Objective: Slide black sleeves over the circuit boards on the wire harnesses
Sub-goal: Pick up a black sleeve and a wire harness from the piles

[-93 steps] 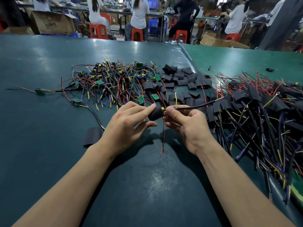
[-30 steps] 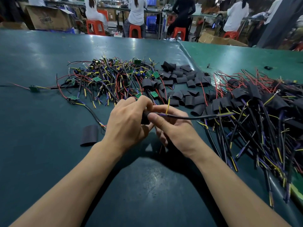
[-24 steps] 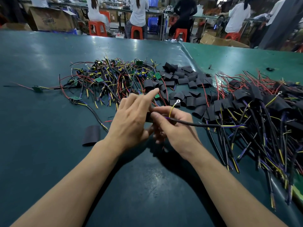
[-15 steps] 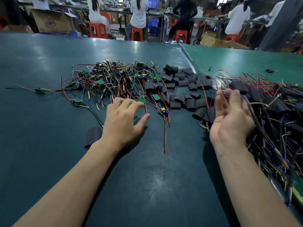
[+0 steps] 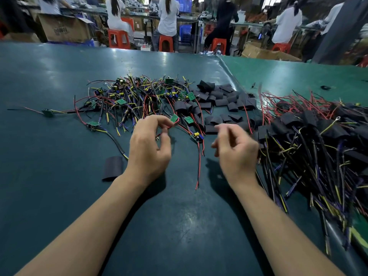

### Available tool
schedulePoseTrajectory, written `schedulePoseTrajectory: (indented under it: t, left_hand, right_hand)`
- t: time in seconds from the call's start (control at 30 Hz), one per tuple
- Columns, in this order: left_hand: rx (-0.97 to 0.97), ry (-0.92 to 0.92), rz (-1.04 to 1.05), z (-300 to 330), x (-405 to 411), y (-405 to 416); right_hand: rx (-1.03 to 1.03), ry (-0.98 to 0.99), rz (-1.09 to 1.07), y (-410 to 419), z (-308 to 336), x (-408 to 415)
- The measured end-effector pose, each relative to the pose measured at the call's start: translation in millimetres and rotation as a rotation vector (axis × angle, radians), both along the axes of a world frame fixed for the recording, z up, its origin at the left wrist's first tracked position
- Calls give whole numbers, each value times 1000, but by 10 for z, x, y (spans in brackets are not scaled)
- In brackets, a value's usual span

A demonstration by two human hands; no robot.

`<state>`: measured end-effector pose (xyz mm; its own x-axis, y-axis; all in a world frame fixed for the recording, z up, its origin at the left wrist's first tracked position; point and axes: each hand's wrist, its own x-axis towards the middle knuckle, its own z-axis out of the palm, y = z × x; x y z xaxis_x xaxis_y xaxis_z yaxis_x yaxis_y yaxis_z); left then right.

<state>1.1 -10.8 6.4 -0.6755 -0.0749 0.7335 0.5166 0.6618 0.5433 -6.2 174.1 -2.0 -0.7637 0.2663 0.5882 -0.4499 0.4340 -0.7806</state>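
Observation:
My left hand point(image 5: 149, 148) reaches into the near edge of the tangle of bare wire harnesses point(image 5: 137, 96). Its curled fingertips pinch a small green circuit board point(image 5: 174, 118) with red wires. My right hand point(image 5: 237, 148) hovers to the right of it, blurred, with its fingers loosely curled and nothing in them. Another harness with a yellow-capped board point(image 5: 196, 136) lies between my hands. A heap of black sleeves point(image 5: 219, 100) lies behind my right hand. One loose sleeve point(image 5: 112, 168) lies left of my left wrist.
A big pile of sleeved harnesses point(image 5: 318, 140) covers the right side of the dark green table point(image 5: 49, 186). A raised seam point(image 5: 229, 72) in the mat runs toward the far edge. People sit on orange stools point(image 5: 117, 37) beyond the table, beside a cardboard box point(image 5: 63, 26).
My right hand has come back left from the sleeved pile, where it let the finished harness go. My left hand has moved forward and curled its fingers onto a green board.

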Motion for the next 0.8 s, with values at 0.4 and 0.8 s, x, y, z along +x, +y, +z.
schedulePoseTrajectory:
  t: [0.4,0.8]
  left_hand:
    - [-233,61,-152,-7,115,106]
    - [-397,-760,772,-101,185,-365]
  right_hand:
    - [-244,-21,-45,118,37,-113]
    - [-715,8,-87,149,206,-64]
